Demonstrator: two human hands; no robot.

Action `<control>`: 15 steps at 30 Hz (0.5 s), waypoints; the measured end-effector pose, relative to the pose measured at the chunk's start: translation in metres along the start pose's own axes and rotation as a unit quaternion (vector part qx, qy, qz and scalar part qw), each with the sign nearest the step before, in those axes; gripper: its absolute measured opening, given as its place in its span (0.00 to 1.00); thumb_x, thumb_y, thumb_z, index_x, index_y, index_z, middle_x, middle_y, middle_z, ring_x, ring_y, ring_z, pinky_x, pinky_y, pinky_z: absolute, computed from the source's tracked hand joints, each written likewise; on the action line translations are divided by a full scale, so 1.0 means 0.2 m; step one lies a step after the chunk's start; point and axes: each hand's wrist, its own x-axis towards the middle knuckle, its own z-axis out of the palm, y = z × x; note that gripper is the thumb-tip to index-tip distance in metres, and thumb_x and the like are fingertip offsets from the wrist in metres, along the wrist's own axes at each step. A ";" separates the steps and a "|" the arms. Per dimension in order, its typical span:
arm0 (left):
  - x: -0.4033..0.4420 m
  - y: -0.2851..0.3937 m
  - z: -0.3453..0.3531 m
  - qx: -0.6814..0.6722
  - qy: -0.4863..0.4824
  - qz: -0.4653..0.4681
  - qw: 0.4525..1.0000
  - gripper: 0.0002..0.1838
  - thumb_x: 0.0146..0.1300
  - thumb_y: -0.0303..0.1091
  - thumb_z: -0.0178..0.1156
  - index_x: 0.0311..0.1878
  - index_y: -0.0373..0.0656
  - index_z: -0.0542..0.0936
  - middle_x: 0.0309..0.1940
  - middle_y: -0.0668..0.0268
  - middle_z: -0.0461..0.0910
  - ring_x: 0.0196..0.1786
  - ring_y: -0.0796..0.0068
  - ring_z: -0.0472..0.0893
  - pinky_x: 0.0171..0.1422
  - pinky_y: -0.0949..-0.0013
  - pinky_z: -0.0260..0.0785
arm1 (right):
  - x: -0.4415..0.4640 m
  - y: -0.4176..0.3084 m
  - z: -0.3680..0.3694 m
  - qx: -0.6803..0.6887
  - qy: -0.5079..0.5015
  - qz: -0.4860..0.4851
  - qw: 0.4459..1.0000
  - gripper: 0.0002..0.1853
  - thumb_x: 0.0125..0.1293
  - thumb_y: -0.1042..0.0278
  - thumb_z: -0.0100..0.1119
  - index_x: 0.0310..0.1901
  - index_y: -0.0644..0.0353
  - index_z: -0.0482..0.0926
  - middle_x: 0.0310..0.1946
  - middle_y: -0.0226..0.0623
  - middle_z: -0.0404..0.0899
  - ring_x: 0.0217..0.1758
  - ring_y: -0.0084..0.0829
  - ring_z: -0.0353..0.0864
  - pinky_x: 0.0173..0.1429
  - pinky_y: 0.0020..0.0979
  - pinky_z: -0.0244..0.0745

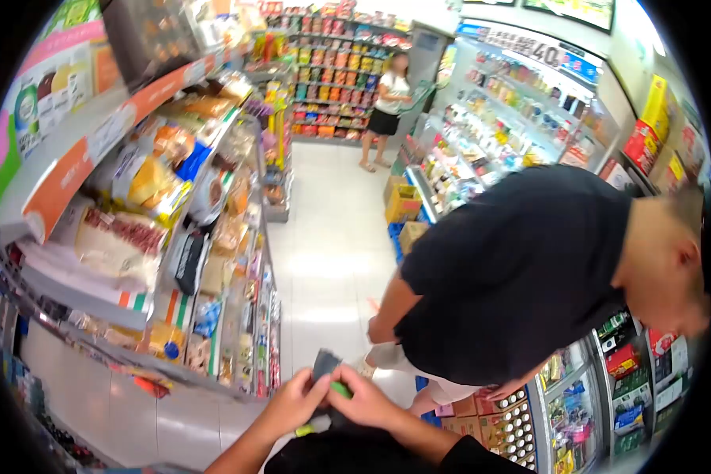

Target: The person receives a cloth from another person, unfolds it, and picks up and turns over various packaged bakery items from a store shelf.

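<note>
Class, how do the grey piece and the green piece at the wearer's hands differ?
Colour: the grey piece is dark, the green piece bright. Visible area: the grey piece shows larger than the green piece. Place: the green piece shows between the left hand and right hand; the grey piece sticks out beyond them. Both are at the hands.

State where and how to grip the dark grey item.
Probably pinch the dark grey item by its far end, coming from the far side: that end juts out uncovered beyond the left hand and right hand.
</note>
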 end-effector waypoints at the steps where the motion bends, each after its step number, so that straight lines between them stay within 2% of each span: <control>1: 0.02 0.04 -0.05 0.065 0.021 0.033 0.997 0.14 0.75 0.42 0.57 0.43 0.38 0.76 0.31 0.70 0.77 0.35 0.84 0.75 0.39 0.76 0.70 | 0.06 -0.06 0.01 -0.034 0.001 -0.019 0.999 0.09 0.71 0.67 0.62 0.43 0.62 0.74 0.30 0.28 0.73 0.35 0.16 0.70 0.39 0.23 0.69; 2: 0.03 0.06 -0.10 0.132 0.037 0.064 0.988 0.13 0.75 0.40 0.57 0.45 0.39 0.76 0.31 0.72 0.75 0.35 0.86 0.73 0.38 0.78 0.68 | 0.10 -0.11 0.02 -0.067 0.004 -0.038 0.997 0.10 0.70 0.66 0.62 0.41 0.63 0.74 0.31 0.32 0.76 0.35 0.18 0.73 0.40 0.25 0.71; 4: 0.06 0.14 -0.09 0.072 0.082 0.148 0.983 0.13 0.75 0.39 0.57 0.39 0.38 0.73 0.25 0.68 0.70 0.30 0.83 0.68 0.35 0.72 0.64 | 0.18 -0.19 0.01 -0.062 0.006 -0.053 0.997 0.08 0.71 0.67 0.62 0.40 0.63 0.76 0.30 0.29 0.76 0.34 0.16 0.72 0.38 0.23 0.70; 6: 0.03 0.23 -0.17 0.022 0.113 0.138 0.984 0.13 0.75 0.38 0.57 0.39 0.37 0.74 0.25 0.68 0.70 0.31 0.84 0.68 0.35 0.73 0.64 | 0.26 -0.27 0.06 0.072 0.001 -0.027 0.997 0.07 0.73 0.67 0.60 0.41 0.61 0.77 0.30 0.24 0.75 0.33 0.12 0.70 0.37 0.20 0.67; 7: 0.03 0.25 -0.21 0.059 0.133 0.148 0.978 0.12 0.76 0.37 0.56 0.39 0.37 0.75 0.26 0.69 0.70 0.31 0.82 0.68 0.36 0.73 0.64 | 0.29 -0.29 0.07 0.112 0.006 -0.043 0.993 0.06 0.74 0.68 0.59 0.42 0.61 0.77 0.31 0.22 0.75 0.33 0.11 0.69 0.37 0.18 0.66; 8: 0.03 0.27 -0.21 0.002 0.143 0.196 0.970 0.14 0.77 0.36 0.54 0.37 0.35 0.74 0.27 0.69 0.70 0.30 0.81 0.67 0.35 0.73 0.62 | 0.32 -0.31 0.07 0.151 0.012 -0.059 0.987 0.06 0.75 0.68 0.58 0.42 0.61 0.77 0.31 0.20 0.75 0.33 0.10 0.68 0.38 0.17 0.65; 10: 0.03 0.28 -0.22 0.010 0.157 0.259 0.953 0.15 0.78 0.35 0.52 0.35 0.34 0.73 0.27 0.69 0.68 0.30 0.79 0.66 0.34 0.72 0.61 | 0.36 -0.34 0.10 0.187 0.022 -0.104 0.977 0.07 0.77 0.68 0.55 0.43 0.63 0.76 0.33 0.21 0.75 0.36 0.11 0.69 0.41 0.17 0.65; 13: -0.01 0.27 -0.28 0.081 0.150 0.219 0.961 0.17 0.80 0.39 0.49 0.42 0.34 0.78 0.32 0.73 0.74 0.35 0.84 0.70 0.42 0.77 0.65 | 0.38 -0.34 0.12 0.198 0.022 -0.108 0.974 0.07 0.77 0.69 0.55 0.45 0.63 0.76 0.34 0.22 0.75 0.37 0.12 0.70 0.42 0.18 0.67; 15: 0.00 0.28 -0.26 0.049 0.166 0.238 0.956 0.15 0.79 0.35 0.50 0.36 0.34 0.74 0.29 0.69 0.70 0.32 0.81 0.66 0.37 0.73 0.61 | 0.40 -0.32 0.11 0.194 0.011 -0.095 0.976 0.07 0.75 0.69 0.57 0.46 0.64 0.76 0.35 0.25 0.76 0.38 0.15 0.72 0.43 0.20 0.69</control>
